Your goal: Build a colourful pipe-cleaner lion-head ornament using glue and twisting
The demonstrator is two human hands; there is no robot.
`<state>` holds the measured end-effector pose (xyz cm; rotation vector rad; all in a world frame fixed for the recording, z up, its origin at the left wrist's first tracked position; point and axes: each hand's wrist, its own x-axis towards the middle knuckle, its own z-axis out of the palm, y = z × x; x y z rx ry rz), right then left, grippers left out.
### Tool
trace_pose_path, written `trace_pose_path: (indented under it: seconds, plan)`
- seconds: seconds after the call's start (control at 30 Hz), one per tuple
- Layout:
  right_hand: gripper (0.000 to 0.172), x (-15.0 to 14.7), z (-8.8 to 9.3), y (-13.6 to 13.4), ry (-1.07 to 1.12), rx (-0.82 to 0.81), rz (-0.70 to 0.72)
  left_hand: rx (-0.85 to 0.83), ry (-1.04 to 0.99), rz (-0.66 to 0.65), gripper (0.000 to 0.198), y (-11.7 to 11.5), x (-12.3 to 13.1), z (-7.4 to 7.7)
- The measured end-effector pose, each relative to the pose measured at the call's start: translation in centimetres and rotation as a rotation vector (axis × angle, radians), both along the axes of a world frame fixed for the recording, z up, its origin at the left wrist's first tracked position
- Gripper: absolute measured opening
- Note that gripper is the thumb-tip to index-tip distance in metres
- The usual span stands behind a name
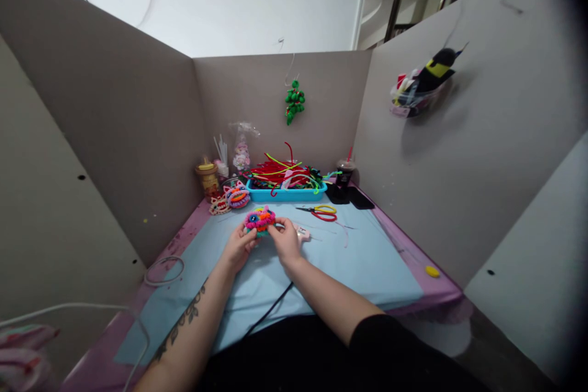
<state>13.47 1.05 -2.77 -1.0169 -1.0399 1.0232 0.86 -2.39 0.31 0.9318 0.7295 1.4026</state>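
Between my two hands is a small fuzzy pipe-cleaner figure (260, 219), pink, orange and teal, with a blue eye. My left hand (240, 244) grips its left side, thumb at the front. On its lower right side, my right hand (285, 240) pinches it with thumb and fingers. Both hands are just above the blue cloth (358, 257). Partly hidden behind my right hand is a pale pink and white tool (303, 234), perhaps a glue gun. Yellow-and-red-handled scissors (324, 213) lie beyond it to the right.
Behind, a blue tray (287, 195) holds many red and green pipe cleaners. Similar finished-looking figures (237, 195) sit left of it. A lidded drink cup (344, 173) and dark phone-like slabs (361, 198) are at right. Grey partitions (280, 104) enclose the table; a black cable (271, 307) crosses the front.
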Motion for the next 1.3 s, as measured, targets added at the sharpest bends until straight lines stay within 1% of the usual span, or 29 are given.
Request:
trace_pose_path:
  seconds: [0.07, 0.13, 0.27, 0.33, 0.43, 0.53, 0.6, 0.7, 0.77, 0.83, 0.9, 0.93, 1.0, 1.07, 1.17, 1.23, 1.3]
  plan:
    - [0.032, 0.0, -0.1, 0.1, 0.026, -0.013, 0.008, 0.025, -0.006, -0.025, 0.052, -0.1, 0.0, 0.0]
    - [0.033, -0.1, 0.0, 0.1, 0.044, -0.019, 0.014, 0.055, 0.005, -0.041, 0.059, -0.1, 0.1, 0.0]
    - [0.033, -0.2, 0.1, -0.1, 0.064, -0.022, 0.042, 0.096, 0.031, -0.030, 0.072, 0.0, 0.2, 0.0]
    - [0.033, -0.3, 0.2, -0.2, 0.085, -0.023, 0.079, 0.099, 0.020, -0.012, 0.070, 0.0, 0.2, 0.0]
    - [0.031, -0.3, 0.2, -0.2, 0.126, -0.013, 0.126, 0.075, -0.019, 0.004, 0.061, 0.0, -0.1, 0.1]
    - [0.028, -0.3, 0.3, -0.2, 0.162, 0.004, 0.145, 0.066, -0.079, -0.021, 0.052, -0.2, -0.4, 0.3]
    - [0.028, -0.4, 0.3, -0.2, 0.183, 0.021, 0.166, 0.087, -0.135, -0.043, 0.052, -0.4, -0.7, 0.2]
    - [0.030, -0.4, 0.4, -0.4, 0.139, 0.041, 0.194, 0.101, -0.214, -0.045, 0.063, -0.4, -1.2, 0.1]
    - [0.032, -0.1, 0.5, -0.6, 0.036, 0.060, 0.143, 0.105, -0.234, -0.049, 0.066, -0.3, -1.4, -0.1]
    - [0.033, 0.3, 0.9, -1.1, -0.094, 0.131, 0.022, 0.125, -0.224, -0.070, 0.067, -0.3, -1.4, -0.1]
    - [0.035, 1.0, 1.6, -1.7, -0.224, 0.281, -0.094, 0.159, -0.198, -0.087, 0.071, -0.5, -1.3, 0.1]
    - [0.036, 1.3, 2.1, -2.1, -0.287, 0.380, -0.114, 0.176, -0.181, -0.091, 0.075, -0.6, -1.1, 0.2]
    - [0.033, 1.8, 2.9, -3.0, -0.415, 0.576, -0.043, 0.195, -0.135, -0.079, 0.083, -0.9, -0.6, 0.4]
    - [0.031, 1.9, 3.6, -3.7, -0.515, 0.697, 0.070, 0.192, -0.088, -0.059, 0.091, -1.2, -0.2, 0.6]
    - [0.028, 1.8, 4.1, -4.3, -0.614, 0.752, 0.207, 0.178, -0.039, -0.045, 0.106, -1.6, 0.3, 0.7]
    - [0.025, 1.7, 4.2, -4.4, -0.637, 0.746, 0.277, 0.182, -0.023, -0.045, 0.116, -1.7, 0.4, 0.6]
    - [0.023, 1.8, 4.3, -4.4, -0.626, 0.724, 0.324, 0.186, -0.010, -0.050, 0.122, -1.7, 0.4, 0.6]
